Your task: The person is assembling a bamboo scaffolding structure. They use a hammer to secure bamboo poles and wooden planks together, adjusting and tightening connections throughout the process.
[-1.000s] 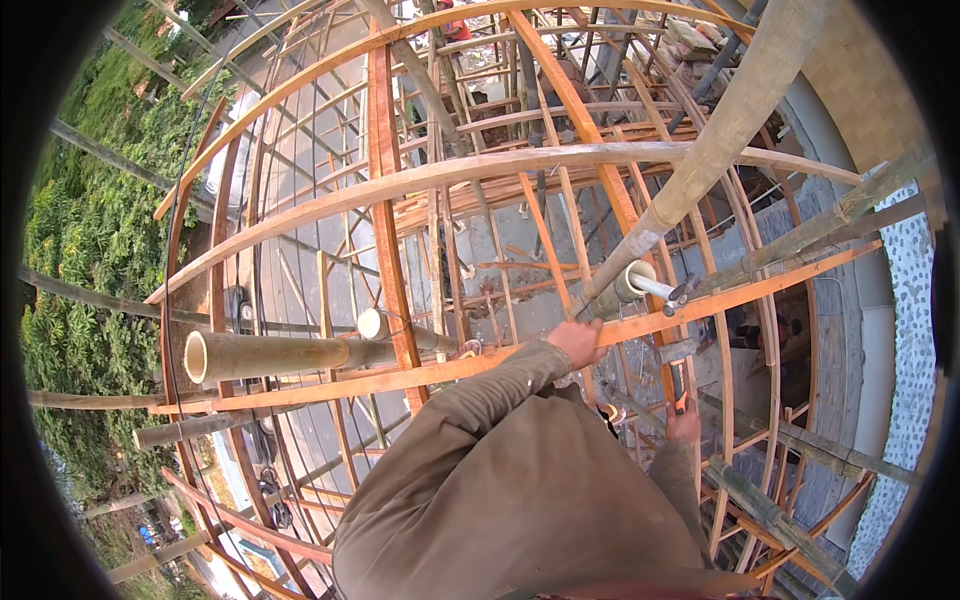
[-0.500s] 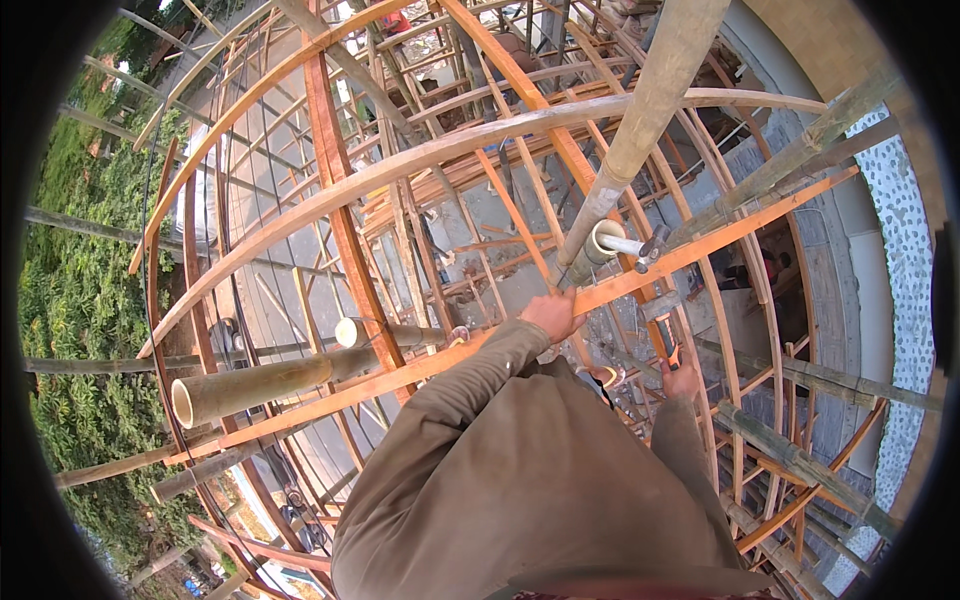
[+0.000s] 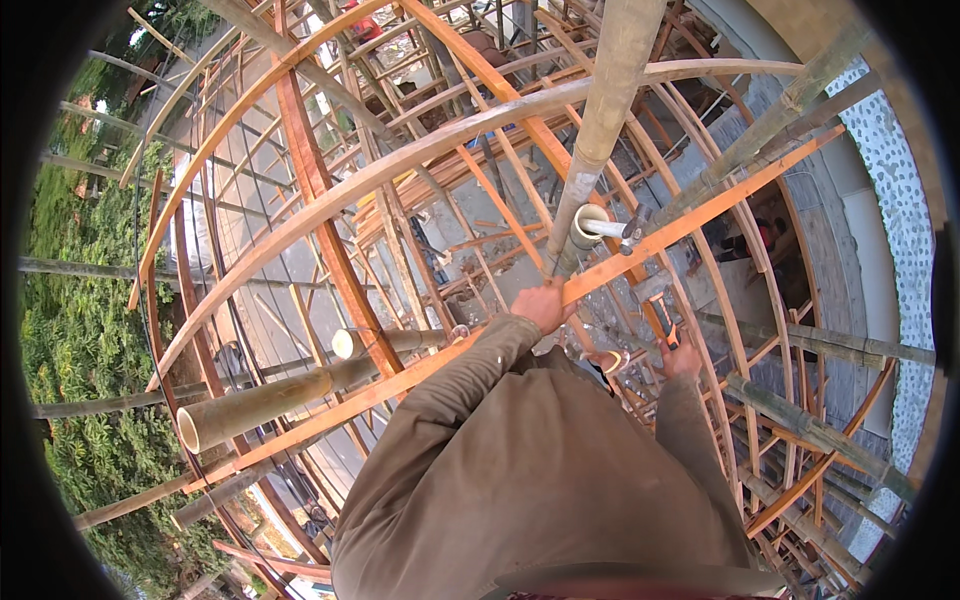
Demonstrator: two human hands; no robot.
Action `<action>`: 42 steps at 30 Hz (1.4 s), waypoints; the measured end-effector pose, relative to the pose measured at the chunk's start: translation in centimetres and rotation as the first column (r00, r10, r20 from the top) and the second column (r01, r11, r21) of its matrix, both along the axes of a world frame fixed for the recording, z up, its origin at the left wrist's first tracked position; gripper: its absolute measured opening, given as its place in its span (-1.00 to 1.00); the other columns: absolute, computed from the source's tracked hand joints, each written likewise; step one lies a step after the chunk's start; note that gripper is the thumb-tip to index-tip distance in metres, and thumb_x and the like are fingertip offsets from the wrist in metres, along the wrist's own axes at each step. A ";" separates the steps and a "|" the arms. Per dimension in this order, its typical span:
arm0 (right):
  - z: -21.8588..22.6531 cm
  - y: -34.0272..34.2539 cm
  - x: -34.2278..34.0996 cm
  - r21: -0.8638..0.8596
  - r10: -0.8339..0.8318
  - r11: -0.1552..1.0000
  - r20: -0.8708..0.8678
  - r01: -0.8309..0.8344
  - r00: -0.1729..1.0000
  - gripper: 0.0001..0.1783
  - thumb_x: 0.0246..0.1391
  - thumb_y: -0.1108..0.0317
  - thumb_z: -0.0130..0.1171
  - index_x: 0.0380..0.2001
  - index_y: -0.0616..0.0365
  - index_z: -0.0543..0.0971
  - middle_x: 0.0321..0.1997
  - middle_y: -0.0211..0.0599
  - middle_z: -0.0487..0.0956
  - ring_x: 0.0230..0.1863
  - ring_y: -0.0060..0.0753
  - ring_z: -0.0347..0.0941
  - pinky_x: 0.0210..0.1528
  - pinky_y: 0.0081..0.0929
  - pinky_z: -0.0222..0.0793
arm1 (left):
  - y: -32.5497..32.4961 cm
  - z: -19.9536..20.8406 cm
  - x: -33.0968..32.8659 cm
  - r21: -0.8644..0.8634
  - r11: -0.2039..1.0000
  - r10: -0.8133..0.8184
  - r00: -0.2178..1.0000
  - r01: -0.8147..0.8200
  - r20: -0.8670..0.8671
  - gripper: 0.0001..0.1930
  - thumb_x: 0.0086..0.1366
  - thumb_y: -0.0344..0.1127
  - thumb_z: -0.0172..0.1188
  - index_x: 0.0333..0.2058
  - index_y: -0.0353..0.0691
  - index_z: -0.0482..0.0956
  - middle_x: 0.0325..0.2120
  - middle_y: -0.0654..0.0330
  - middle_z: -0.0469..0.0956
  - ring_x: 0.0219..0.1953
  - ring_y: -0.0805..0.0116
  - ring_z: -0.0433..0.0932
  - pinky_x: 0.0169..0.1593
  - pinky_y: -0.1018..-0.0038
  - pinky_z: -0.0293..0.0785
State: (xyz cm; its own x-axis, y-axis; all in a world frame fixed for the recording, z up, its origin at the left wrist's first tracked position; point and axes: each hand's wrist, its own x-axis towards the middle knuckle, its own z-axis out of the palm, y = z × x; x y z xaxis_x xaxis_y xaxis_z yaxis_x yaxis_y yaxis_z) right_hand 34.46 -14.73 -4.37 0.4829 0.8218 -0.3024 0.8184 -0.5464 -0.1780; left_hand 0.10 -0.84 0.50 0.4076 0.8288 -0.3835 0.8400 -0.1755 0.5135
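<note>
My left hand (image 3: 541,306) is closed around a long reddish wooden batten (image 3: 690,222) that slants across in front of me, close to the foot of an upright bamboo pole (image 3: 606,110). My right hand (image 3: 682,358) grips a hammer by its orange and black handle (image 3: 661,316). The hammer's grey head is up beside the batten's lower side, hard to make out against the clutter. Just above the batten, a metal-headed tool (image 3: 632,228) has its pale shaft resting in the open end of a cut bamboo tube (image 3: 589,222).
Curved wooden ribs (image 3: 440,135) and crossing timbers surround me. A thick bamboo pole (image 3: 255,400) juts out at left. Scaffold poles (image 3: 815,425) run at right, near a wall edge with speckled covering (image 3: 900,190). Trees (image 3: 90,330) stand at left. Ground lies far below.
The whole view has shifted and tilted slightly, with the batten's right end higher in the picture. Both hands keep their grips, and the hammer stays close to the batten.
</note>
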 end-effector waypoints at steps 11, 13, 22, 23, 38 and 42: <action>0.0 -0.1 0.1 -0.002 -0.014 1.000 -0.013 0.014 1.000 -0.42 0.08 -0.06 0.35 0.12 -0.11 0.53 -0.09 -0.02 0.70 -0.01 0.14 0.62 0.03 0.05 0.50 | -0.2 -1.1 0.2 0.065 0.998 0.001 0.999 0.001 -0.036 -0.38 0.38 0.25 0.07 -0.07 -0.33 0.43 -0.26 -0.20 0.66 -0.23 -0.22 0.68 -0.15 0.00 0.61; 0.3 0.1 0.0 -0.021 -0.033 0.999 -0.026 0.033 0.999 -0.44 0.08 -0.05 0.35 0.11 -0.12 0.54 -0.09 -0.03 0.70 -0.01 0.14 0.62 0.02 0.04 0.50 | -0.2 -1.1 0.2 0.069 0.998 -0.005 1.000 0.007 -0.028 -0.39 0.38 0.24 0.08 -0.08 -0.33 0.43 -0.29 -0.20 0.66 -0.25 -0.22 0.68 -0.17 0.00 0.61; 1.1 0.3 -0.4 -0.034 -0.014 0.999 0.028 0.015 1.000 -0.45 0.07 -0.06 0.36 0.08 -0.12 0.56 -0.11 -0.02 0.70 -0.05 0.15 0.63 -0.01 0.05 0.51 | -0.3 -0.1 0.3 0.094 0.996 0.001 0.999 0.002 -0.040 -0.47 0.34 0.10 0.17 -0.09 -0.33 0.44 -0.31 -0.21 0.67 -0.26 -0.21 0.69 -0.18 0.01 0.61; 1.1 0.3 -0.4 -0.030 -0.008 1.000 0.022 0.009 1.000 -0.45 0.07 -0.07 0.36 0.09 -0.11 0.56 -0.11 -0.02 0.70 -0.05 0.15 0.63 -0.01 0.05 0.51 | -0.3 -0.1 0.3 0.102 0.995 0.000 0.999 0.004 -0.041 -0.47 0.34 0.10 0.17 -0.09 -0.33 0.44 -0.31 -0.21 0.67 -0.27 -0.21 0.69 -0.18 0.01 0.61; -1.0 -0.1 0.6 -0.027 0.017 0.999 0.023 -0.017 1.000 -0.36 0.08 -0.15 0.32 0.15 -0.09 0.52 -0.12 0.02 0.70 -0.05 0.18 0.63 0.00 0.08 0.50 | -0.1 0.0 0.1 0.044 0.999 0.011 1.000 -0.010 -0.017 -0.39 0.37 0.23 0.10 -0.06 -0.33 0.44 -0.29 -0.20 0.67 -0.23 -0.23 0.68 -0.16 0.00 0.61; -0.3 0.1 0.4 -0.075 0.011 0.997 0.005 -0.010 1.000 -0.37 0.07 -0.15 0.33 0.12 -0.07 0.53 -0.14 0.02 0.70 -0.06 0.15 0.63 -0.01 0.06 0.51 | -0.2 0.1 0.2 0.045 0.999 0.012 1.000 -0.010 -0.028 -0.39 0.37 0.24 0.08 -0.07 -0.31 0.44 -0.29 -0.22 0.67 -0.22 -0.23 0.68 -0.14 -0.01 0.60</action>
State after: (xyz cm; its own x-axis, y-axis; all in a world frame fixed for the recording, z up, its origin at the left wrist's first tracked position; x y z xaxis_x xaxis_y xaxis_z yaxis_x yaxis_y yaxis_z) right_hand 34.85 -14.67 -4.69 0.4762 0.8019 -0.3609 0.8250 -0.5494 -0.1321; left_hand 0.29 -1.02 0.60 0.3876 0.8499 -0.3569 0.8562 -0.1885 0.4809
